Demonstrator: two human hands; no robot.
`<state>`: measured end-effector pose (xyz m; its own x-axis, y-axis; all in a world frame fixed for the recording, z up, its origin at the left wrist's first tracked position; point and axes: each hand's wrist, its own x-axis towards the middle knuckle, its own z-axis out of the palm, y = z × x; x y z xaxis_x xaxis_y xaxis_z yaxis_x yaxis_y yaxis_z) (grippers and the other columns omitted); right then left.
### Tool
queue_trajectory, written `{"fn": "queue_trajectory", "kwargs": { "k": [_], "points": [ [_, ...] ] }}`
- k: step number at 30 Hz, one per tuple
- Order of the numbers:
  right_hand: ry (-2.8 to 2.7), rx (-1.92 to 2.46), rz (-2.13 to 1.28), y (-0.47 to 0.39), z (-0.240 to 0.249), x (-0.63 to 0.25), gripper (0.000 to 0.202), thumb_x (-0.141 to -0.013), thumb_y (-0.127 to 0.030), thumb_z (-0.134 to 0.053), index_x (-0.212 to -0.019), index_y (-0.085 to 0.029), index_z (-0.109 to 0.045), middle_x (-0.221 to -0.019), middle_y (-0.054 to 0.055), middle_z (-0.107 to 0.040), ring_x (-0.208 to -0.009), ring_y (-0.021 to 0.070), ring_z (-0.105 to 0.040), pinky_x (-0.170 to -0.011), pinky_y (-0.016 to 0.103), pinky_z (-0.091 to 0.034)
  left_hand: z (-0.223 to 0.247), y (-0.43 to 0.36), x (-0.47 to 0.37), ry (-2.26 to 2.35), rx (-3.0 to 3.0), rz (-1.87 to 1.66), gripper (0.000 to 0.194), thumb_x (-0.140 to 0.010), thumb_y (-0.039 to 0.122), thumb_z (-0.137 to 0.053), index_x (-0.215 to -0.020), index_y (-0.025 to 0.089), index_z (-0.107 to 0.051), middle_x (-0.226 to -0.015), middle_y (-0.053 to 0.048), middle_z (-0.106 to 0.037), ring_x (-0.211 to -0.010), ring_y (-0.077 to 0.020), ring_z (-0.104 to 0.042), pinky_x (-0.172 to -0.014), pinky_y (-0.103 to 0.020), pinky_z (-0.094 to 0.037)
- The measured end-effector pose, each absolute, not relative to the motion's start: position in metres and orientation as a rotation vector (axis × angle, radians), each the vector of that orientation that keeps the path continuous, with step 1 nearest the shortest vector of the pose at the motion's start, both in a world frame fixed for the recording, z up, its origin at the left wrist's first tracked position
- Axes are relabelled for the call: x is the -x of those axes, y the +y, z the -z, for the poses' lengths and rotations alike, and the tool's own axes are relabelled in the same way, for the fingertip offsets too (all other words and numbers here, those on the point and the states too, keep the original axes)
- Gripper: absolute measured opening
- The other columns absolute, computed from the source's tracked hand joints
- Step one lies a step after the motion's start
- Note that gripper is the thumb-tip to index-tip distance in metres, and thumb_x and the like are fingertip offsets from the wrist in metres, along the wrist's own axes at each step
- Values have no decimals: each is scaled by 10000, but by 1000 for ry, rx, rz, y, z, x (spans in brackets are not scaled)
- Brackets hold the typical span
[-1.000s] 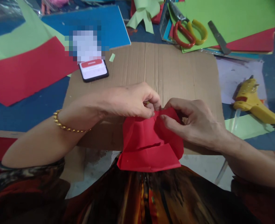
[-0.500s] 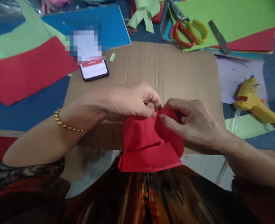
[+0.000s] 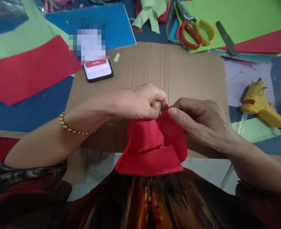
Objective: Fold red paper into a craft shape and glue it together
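A folded piece of red paper (image 3: 152,159) hangs between my hands at the near edge of a brown cardboard sheet (image 3: 140,66). My left hand (image 3: 145,101) pinches its top edge, fingers curled inward. On the right side of that edge, my right hand (image 3: 195,119) grips the paper between thumb and bent fingers. The paper flares wider toward its lower edge, with a fold across the front, close to my patterned clothing. The tips of my left fingers are partly hidden.
Beyond the cardboard lie a phone (image 3: 99,70), scissors (image 3: 196,33), a metal blade (image 3: 226,38) and green sheets (image 3: 250,19). A yellow glue gun (image 3: 262,105) is at the right, red paper (image 3: 30,70) at the left.
My right thumb and fingers have shifted slightly right and up along the top edge. The red paper's lower left corner has swung a little to the left.
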<state>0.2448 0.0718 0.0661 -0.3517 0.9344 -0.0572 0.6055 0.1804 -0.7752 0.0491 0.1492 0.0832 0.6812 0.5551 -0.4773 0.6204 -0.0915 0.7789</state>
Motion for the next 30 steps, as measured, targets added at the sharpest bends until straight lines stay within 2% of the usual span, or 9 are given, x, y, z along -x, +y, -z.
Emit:
{"fn": "queue_trajectory", "kwargs": {
  "k": [5,10,15,17,22,26,30],
  "points": [
    [-1984,1394,-974,70,-68,-244,351,-1039,-461,-615,-775,-236,-570,-586,-34,-498,-512,108,-378,-500,305,-305,-80,149,-46,920,-1749,60,178,-733,37,-633,-800,193,-687,-621,52,-508,-532,-84,-414,-486,-260,-238],
    [-2045,1275,-931,69,-65,-244,429,-1113,-451,-473,-767,-219,-574,-592,-32,-514,-536,100,-460,-521,278,-332,-84,147,-48,939,-1739,52,212,-738,-13,-589,-784,176,-673,-616,61,-525,-539,-72,-427,-482,-243,-261],
    [-2143,1202,-908,69,-62,-245,322,-1043,-483,-652,-857,-220,-665,-710,-13,-665,-563,101,-506,-546,288,-360,-77,153,-47,863,-1719,61,230,-783,-17,-637,-859,178,-733,-639,46,-602,-532,-83,-492,-464,-222,-306],
    [-2171,1183,-923,69,-61,-245,286,-1048,-453,-646,-874,-227,-670,-747,-2,-695,-593,114,-537,-570,296,-381,-75,156,-46,827,-1699,57,214,-806,2,-648,-892,175,-740,-647,43,-605,-541,-84,-494,-475,-208,-334],
    [-2140,1217,-932,70,-57,-244,215,-1000,-317,-667,-810,-226,-627,-721,-13,-658,-607,117,-533,-582,298,-390,-79,156,-47,824,-1748,89,207,-808,18,-625,-881,169,-746,-644,39,-581,-571,-88,-507,-541,-196,-363],
    [-2076,1363,-971,71,-58,-242,220,-916,-341,-738,-797,-224,-596,-726,-25,-650,-583,105,-491,-585,299,-391,-82,156,-47,807,-1797,123,180,-786,45,-638,-865,172,-739,-654,36,-588,-554,-86,-507,-527,-204,-329],
    [-1990,1481,-1088,72,-61,-243,241,-877,-394,-772,-830,-222,-610,-669,-39,-616,-571,107,-492,-562,291,-386,-82,155,-45,780,-1695,132,278,-801,68,-665,-1047,179,-730,-665,44,-609,-520,-80,-503,-512,-204,-332]
  ]
}}
